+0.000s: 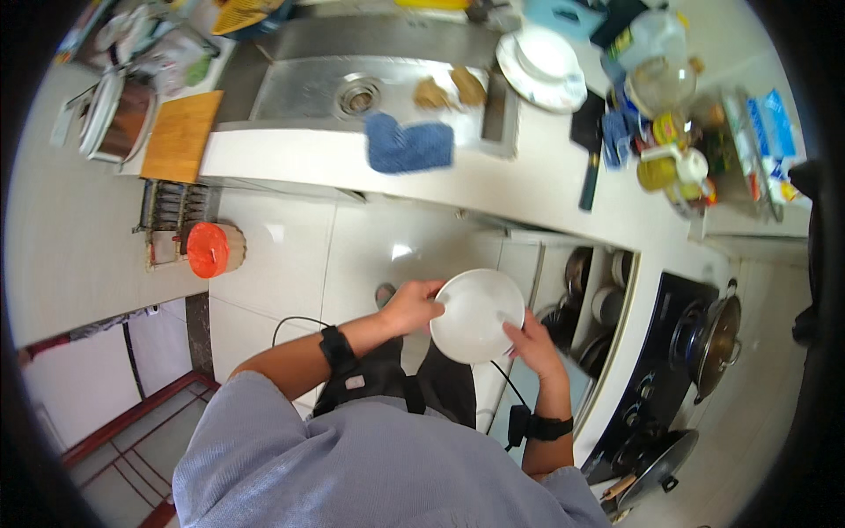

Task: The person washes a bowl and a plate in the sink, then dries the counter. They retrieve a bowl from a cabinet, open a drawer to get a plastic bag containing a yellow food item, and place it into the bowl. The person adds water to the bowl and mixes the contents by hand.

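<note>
A round white dish (478, 317) is held in front of my body, over the floor beside an open lower cabinet. My left hand (414, 307) grips its left rim, with the thumb on the upper face. On the opposite rim is my right hand (533, 343), its thumb also over the edge; the fingers of both hands are partly hidden beneath the dish. Ahead, a blue cloth (409, 144) lies across the front edge of the steel sink (297, 89). Two brown items (469, 86) rest in the sink. A white bowl (546, 54) sits on a white plate (574, 92) right of it.
A cleaver (587, 135) lies on the counter near bottles and jars. Pans and bowls (606, 305) stand in the open cabinet at right, beside a black gas stove (650, 369) with a lidded pot (719, 350). At left are a wooden board (181, 135) and a red-lined bin (208, 249).
</note>
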Demonstrator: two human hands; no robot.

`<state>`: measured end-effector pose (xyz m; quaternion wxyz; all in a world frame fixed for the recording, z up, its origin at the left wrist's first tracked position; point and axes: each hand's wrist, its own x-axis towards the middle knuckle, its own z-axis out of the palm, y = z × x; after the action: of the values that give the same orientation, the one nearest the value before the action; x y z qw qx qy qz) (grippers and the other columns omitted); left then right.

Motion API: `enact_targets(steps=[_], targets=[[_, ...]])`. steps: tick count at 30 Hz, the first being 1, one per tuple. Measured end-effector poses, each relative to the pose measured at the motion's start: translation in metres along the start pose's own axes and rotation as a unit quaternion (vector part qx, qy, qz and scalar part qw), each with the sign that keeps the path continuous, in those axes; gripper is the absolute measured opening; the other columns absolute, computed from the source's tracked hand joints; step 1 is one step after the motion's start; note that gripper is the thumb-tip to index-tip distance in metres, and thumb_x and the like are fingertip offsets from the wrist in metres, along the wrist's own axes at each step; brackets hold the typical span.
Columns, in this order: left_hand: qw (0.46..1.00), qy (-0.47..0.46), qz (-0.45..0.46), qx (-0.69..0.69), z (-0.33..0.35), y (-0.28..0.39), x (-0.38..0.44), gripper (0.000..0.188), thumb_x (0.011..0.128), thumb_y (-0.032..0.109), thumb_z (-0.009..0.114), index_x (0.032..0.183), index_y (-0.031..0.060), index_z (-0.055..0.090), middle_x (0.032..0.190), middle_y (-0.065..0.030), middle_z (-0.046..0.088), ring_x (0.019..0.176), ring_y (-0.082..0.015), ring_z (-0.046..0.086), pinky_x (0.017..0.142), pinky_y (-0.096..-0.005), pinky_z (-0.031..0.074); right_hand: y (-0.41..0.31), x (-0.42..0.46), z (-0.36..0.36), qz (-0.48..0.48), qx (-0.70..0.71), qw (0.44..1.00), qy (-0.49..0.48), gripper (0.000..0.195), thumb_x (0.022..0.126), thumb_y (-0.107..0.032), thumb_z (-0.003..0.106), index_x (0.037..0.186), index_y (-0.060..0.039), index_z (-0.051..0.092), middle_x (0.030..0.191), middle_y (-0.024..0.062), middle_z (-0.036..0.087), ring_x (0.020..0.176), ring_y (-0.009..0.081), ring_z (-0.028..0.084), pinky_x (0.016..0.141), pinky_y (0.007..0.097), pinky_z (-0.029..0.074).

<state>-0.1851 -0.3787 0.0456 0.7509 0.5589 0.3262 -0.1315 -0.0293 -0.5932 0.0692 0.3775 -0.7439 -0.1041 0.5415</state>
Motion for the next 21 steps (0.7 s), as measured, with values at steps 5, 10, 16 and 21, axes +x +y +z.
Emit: enact_targets(steps=[5,10,16,21], targets=[[0.993,0.08,-0.025,-0.079,-0.077,0.026,-0.078,0.036,0.076,0.002,0.053,0.111,-0.0047,0.06,0.085,-0.0105,0.065,0.065,-0.0159,0.063,0.051,-0.0273,0.054,-0.076,0.008,0.08,-0.069,-0.035,0.995,-0.065,0.048,0.085,-0.009,0.048,0.131,-0.0029,0.036,0.086,0.0113,0.061,0.055,0.0149,0.059,0.049,0.027,0.051],[0.98,0.149,-0.034,-0.127,-0.145,0.027,-0.128,0.032,0.075,0.005,0.055,0.103,-0.0082,0.062,0.078,-0.0131,0.066,0.057,-0.0186,0.063,0.047,-0.0282,0.054,-0.127,0.039,0.137,-0.033,-0.048,0.977,-0.203,0.041,0.085,-0.011,0.049,0.123,-0.0023,0.04,0.078,0.0096,0.06,0.049,0.0158,0.058,0.043,0.0261,0.048],[0.947,0.269,0.001,-0.175,-0.203,0.031,-0.137,0.032,0.085,0.023,0.058,0.096,-0.0072,0.062,0.079,-0.0131,0.065,0.058,-0.0195,0.063,0.049,-0.0292,0.054,-0.183,0.106,0.182,-0.021,-0.061,0.968,-0.241,0.025,0.082,-0.013,0.05,0.105,-0.0023,0.051,0.071,0.0079,0.058,0.045,0.0142,0.054,0.039,0.0248,0.044],[0.913,0.266,0.207,-0.23,-0.227,0.12,-0.135,0.05,0.092,0.04,0.052,0.117,-0.0027,0.051,0.103,-0.0137,0.062,0.076,-0.0218,0.065,0.062,-0.0316,0.054,-0.278,0.195,0.152,0.041,0.246,0.935,-0.251,0.019,0.088,-0.015,0.046,0.091,0.0034,0.053,0.068,0.012,0.059,0.044,0.0107,0.048,0.037,0.0208,0.041]])
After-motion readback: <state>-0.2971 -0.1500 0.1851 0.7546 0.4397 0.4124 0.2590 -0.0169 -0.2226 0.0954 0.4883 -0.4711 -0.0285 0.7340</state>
